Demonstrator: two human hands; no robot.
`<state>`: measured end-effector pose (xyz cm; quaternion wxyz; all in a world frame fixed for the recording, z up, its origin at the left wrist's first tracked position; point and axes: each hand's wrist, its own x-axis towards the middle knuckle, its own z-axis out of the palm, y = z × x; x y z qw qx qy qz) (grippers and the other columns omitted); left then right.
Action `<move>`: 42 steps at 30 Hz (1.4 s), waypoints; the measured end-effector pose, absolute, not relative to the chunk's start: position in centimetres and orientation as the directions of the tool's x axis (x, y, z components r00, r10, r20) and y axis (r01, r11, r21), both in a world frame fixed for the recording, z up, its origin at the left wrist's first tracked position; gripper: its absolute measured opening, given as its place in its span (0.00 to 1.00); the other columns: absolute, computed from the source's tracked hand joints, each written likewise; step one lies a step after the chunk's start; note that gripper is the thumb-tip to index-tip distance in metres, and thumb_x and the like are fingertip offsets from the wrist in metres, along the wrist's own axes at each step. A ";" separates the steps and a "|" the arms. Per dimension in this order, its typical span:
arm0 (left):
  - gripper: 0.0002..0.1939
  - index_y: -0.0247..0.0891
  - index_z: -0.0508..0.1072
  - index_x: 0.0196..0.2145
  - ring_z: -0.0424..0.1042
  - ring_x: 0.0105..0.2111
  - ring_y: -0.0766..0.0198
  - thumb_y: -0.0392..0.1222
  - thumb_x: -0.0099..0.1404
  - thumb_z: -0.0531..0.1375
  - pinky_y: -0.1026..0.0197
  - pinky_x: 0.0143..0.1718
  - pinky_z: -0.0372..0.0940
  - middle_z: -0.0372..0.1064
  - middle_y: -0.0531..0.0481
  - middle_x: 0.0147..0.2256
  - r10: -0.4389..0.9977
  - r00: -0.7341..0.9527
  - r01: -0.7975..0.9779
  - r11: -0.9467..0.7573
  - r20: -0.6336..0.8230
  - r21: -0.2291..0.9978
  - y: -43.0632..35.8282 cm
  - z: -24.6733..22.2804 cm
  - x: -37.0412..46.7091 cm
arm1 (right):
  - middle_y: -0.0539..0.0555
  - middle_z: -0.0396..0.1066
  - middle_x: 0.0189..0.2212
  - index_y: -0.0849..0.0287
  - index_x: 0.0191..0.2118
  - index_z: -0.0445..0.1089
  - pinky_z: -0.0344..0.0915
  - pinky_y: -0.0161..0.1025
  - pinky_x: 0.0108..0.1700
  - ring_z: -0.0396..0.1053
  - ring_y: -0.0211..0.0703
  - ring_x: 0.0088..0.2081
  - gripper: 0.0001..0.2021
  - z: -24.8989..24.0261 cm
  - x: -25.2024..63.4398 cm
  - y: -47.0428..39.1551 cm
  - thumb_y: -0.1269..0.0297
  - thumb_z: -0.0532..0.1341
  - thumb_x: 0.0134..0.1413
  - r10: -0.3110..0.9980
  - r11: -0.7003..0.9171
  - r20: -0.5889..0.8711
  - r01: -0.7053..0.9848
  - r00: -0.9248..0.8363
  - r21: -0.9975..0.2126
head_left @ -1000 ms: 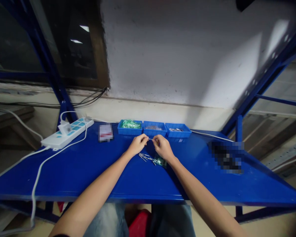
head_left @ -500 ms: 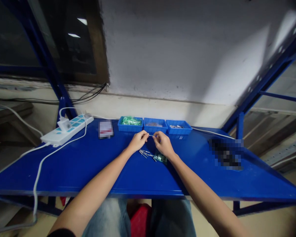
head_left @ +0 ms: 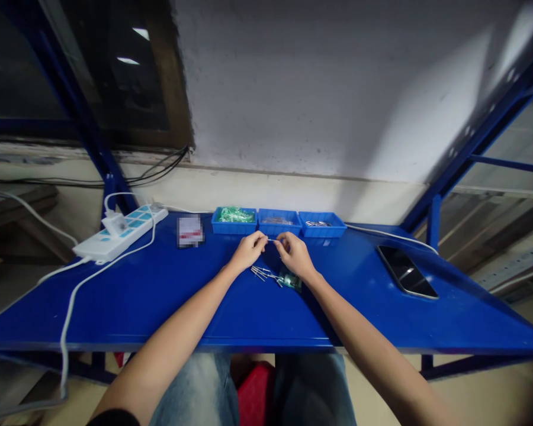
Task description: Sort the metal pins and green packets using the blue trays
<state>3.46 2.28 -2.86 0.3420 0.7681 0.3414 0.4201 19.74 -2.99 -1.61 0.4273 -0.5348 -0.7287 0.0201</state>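
Loose metal pins [head_left: 261, 273] are spread on the blue table [head_left: 266, 319] at 6 o'clock from the grip; a green packet [head_left: 291, 280] is seen at 5 o'clock. Just beyond, a thin pin [head_left: 270, 239] is pinched at its 9 o'clock end by the left hand [head_left: 247, 251], at 3 o'clock by the right hand [head_left: 296, 255], its middle exposed. Three blue bins [head_left: 279, 228] are lined up at 12 o'clock.

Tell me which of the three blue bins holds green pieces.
The leftmost bin: green pieces fill it, while the middle bin and right bin show only greyish pieces.
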 end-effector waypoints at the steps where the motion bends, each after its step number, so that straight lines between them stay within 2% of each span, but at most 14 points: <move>1: 0.16 0.37 0.66 0.28 0.65 0.23 0.67 0.50 0.66 0.48 0.66 0.27 0.60 0.64 0.54 0.22 0.811 0.413 0.240 -0.535 0.414 0.810 2.3 -2.9 3.5 | 0.49 0.63 0.23 0.57 0.34 0.65 0.57 0.34 0.30 0.62 0.39 0.25 0.07 -1.7 19.7 -3.0 0.62 0.53 0.58 0.797 0.430 0.600 0.761 -0.067 -0.486; 8: 0.12 0.39 0.67 0.40 0.65 0.23 0.68 0.48 0.65 0.52 0.67 0.26 0.59 0.63 0.57 0.21 0.801 0.422 0.247 -0.553 0.425 0.796 2.0 -2.7 3.5 | 0.52 0.67 0.25 0.57 0.31 0.64 0.56 0.35 0.31 0.64 0.40 0.27 0.10 -1.8 19.9 -2.7 0.63 0.50 0.60 0.807 0.409 0.588 0.768 -0.053 -0.493; 12: 0.12 0.39 0.67 0.34 0.65 0.22 0.68 0.49 0.65 0.51 0.67 0.26 0.59 0.64 0.56 0.21 0.800 0.420 0.263 -0.560 0.429 0.786 1.9 -2.5 3.5 | 0.51 0.66 0.24 0.57 0.29 0.64 0.56 0.34 0.30 0.64 0.40 0.26 0.13 -1.6 19.8 -3.0 0.61 0.49 0.61 0.818 0.404 0.573 0.767 -0.059 -0.499; 16: 0.16 0.38 0.66 0.28 0.65 0.23 0.68 0.50 0.66 0.49 0.66 0.27 0.59 0.64 0.55 0.21 0.803 0.407 0.288 -0.564 0.435 0.774 1.8 -2.4 3.5 | 0.50 0.66 0.23 0.57 0.30 0.65 0.56 0.33 0.29 0.63 0.38 0.25 0.11 -1.3 19.5 -3.3 0.59 0.51 0.60 0.823 0.411 0.563 0.760 -0.071 -0.504; 23: 0.22 0.37 0.63 0.20 0.64 0.21 0.67 0.52 0.66 0.47 0.65 0.26 0.57 0.62 0.55 0.18 0.809 0.393 0.343 -0.569 0.436 0.747 1.5 -1.9 3.5 | 0.49 0.66 0.24 0.57 0.29 0.66 0.57 0.33 0.29 0.63 0.37 0.26 0.10 -0.8 19.5 -3.6 0.64 0.51 0.58 0.812 0.467 0.566 0.742 -0.143 -0.482; 30: 0.25 0.37 0.64 0.20 0.64 0.22 0.66 0.52 0.67 0.44 0.65 0.27 0.57 0.63 0.53 0.18 0.810 0.407 0.381 -0.571 0.423 0.727 1.5 -1.7 3.4 | 0.50 0.63 0.22 0.57 0.26 0.64 0.56 0.35 0.29 0.60 0.38 0.25 0.14 -0.2 19.6 -4.0 0.61 0.49 0.60 0.769 0.461 0.635 0.753 -0.075 -0.470; 33: 0.24 0.37 0.65 0.20 0.65 0.22 0.65 0.52 0.67 0.45 0.64 0.27 0.56 0.64 0.53 0.19 0.802 0.452 0.399 -0.573 0.390 0.716 1.5 -1.8 3.5 | 0.50 0.61 0.21 0.57 0.24 0.62 0.56 0.36 0.30 0.58 0.38 0.24 0.15 0.3 20.3 -4.3 0.61 0.48 0.60 0.695 0.436 0.717 0.762 0.053 -0.479; 37: 0.18 0.37 0.67 0.21 0.64 0.22 0.66 0.51 0.62 0.53 0.65 0.25 0.54 0.65 0.54 0.19 0.767 0.561 0.423 -0.589 0.312 0.688 1.6 -1.7 3.3 | 0.49 0.60 0.21 0.58 0.27 0.63 0.58 0.36 0.30 0.59 0.37 0.24 0.11 1.1 21.3 -4.4 0.62 0.52 0.58 0.482 0.458 0.848 0.760 0.223 -0.460; 42: 0.14 0.38 0.72 0.27 0.62 0.19 0.67 0.51 0.58 0.56 0.66 0.21 0.51 0.65 0.55 0.19 0.742 0.636 0.455 -0.581 0.210 0.675 2.0 -1.0 1.9 | 0.49 0.61 0.24 0.60 0.33 0.67 0.60 0.36 0.30 0.60 0.37 0.25 0.08 1.5 22.4 -4.1 0.62 0.54 0.57 0.405 0.412 0.849 0.761 0.339 -0.501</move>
